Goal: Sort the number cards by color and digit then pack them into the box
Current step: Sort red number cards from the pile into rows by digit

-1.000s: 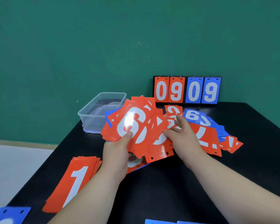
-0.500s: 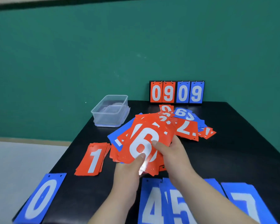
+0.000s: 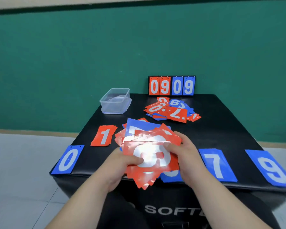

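Both hands hold a loose bundle of cards, mostly red with some blue, above the table's near edge. My left hand grips its left side, thumb on the top red card. My right hand grips the right side. On the black table lie a red 1 stack, a blue 0 card, a blue 7 stack and a blue 9 card. A mixed pile of cards lies further back. The clear plastic box stands at the back left.
A small flip scoreboard showing 09 09 stands at the table's far edge against the green wall. More blue cards lie under the held bundle. The table's front face carries white lettering. Pale floor lies to the left.
The bundle in both hands has come nearer to me, off the back pile and down towards the table's near edge. The view has pulled back, showing the blue 7 and 9.
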